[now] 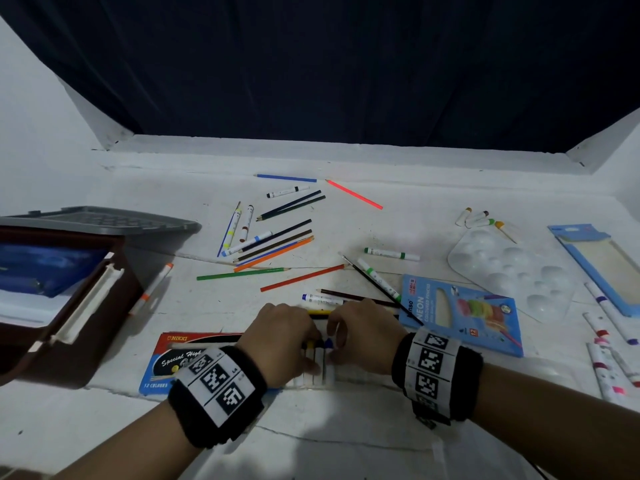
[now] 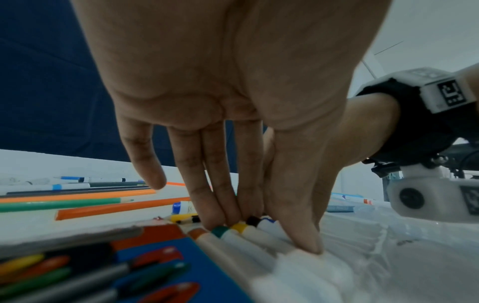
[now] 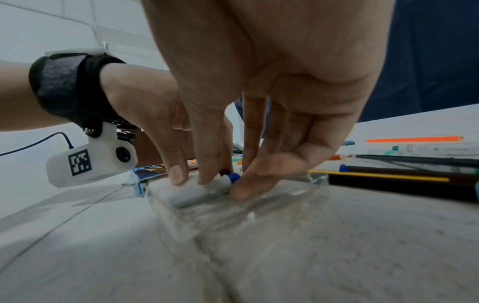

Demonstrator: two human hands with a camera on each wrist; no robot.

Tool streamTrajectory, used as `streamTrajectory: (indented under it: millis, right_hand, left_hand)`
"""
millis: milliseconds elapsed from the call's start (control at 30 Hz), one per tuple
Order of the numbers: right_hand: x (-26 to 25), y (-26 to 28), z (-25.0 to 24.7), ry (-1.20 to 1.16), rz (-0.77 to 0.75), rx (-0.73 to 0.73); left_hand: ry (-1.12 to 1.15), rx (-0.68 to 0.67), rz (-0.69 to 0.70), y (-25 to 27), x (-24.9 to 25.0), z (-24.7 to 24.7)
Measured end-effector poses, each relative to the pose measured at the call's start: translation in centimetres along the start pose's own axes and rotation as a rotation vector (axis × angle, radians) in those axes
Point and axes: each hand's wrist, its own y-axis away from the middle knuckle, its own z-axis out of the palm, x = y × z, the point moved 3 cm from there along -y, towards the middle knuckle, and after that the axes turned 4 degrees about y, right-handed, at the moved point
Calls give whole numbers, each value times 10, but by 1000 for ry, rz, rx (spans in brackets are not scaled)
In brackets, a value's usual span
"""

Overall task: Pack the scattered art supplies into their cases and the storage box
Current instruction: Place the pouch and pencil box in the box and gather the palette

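Observation:
A clear plastic marker tray lies at the front centre of the table. Several white markers with orange, teal, yellow and black caps lie side by side in its left end. My left hand lies flat over them, straight fingers on the caps and thumb on the barrels. My right hand pinches a blue-capped marker between thumb and fingers and holds it down in the tray beside the others. The hands hide most of the markers in the head view.
A red and blue pencil box lies left of the tray, a blue neon pencil box to the right. The brown storage box stands open at far left. Loose pencils, a white palette and more markers are scattered behind and right.

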Motion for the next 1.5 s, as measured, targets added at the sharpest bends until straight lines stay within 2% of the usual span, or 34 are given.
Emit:
streamTrajectory:
  millis: [200,300,400,567,733,900,967,1067,1300,1400,1500]
  right_hand:
    - [1,3,-7,-68,-39,11]
    - [9,10,-19,-156,-39,90]
    - [25,22,-37,-273,-34,209]
    - [76,48,-71,-378,35,451]
    - [158,64,-111,-385,184,553]
    - [260,60,-146,-225,418,622]
    - [295,53,-153,-203,477,603]
    - [331,37,-156,-132,490,507]
    - [359,4,-152,-34,459,285]
    - [362,-6,-150,35,458,231]
    - [361,-11,-149,91,482,197]
  left_hand:
    - [33,46,-13,3,-2,-2]
    - [103,94,-2,5,0,-7]
    - [266,214,45,3,8,-19]
    - [555,445,195,-31,40,-45]
    - [672,518,270,-102,84,-72]
    - [636,391,234,-202,124,-83]
    - [569,311,187,-241,136,-80]
    - [499,205,140,-290,152,-78]
    - [246,-17,173,-360,179,-74]
    - [159,-46,184,-372,185,-72]
    - [109,6,189,-376,186,-74]
